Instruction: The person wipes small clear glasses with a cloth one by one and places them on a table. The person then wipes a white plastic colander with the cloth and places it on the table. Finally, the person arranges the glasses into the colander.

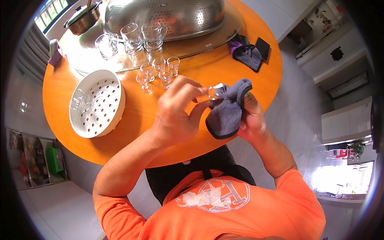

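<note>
My left hand (180, 111) pinches a small clear glass (213, 92) between thumb and fingers; its far part is hidden in a cloth. That grey terry cloth (226, 117) with black edging is bunched around the glass, and my right hand (253, 115) grips it from the right. Both hands are over the front of the round orange wooden table (144, 150). Beyond my left hand several small shot glasses (159, 66) stand close together, and one stemmed glass (144, 82) stands beside them.
A white perforated basket (103, 111) at left holds small glasses (80, 102). Glass mugs (132, 39) stand on the glass turntable (192, 55), below a large perforated metal dome (165, 18). A pot (84, 19) is behind. A grey-purple cloth (246, 54) and dark flat object (263, 49) lie right.
</note>
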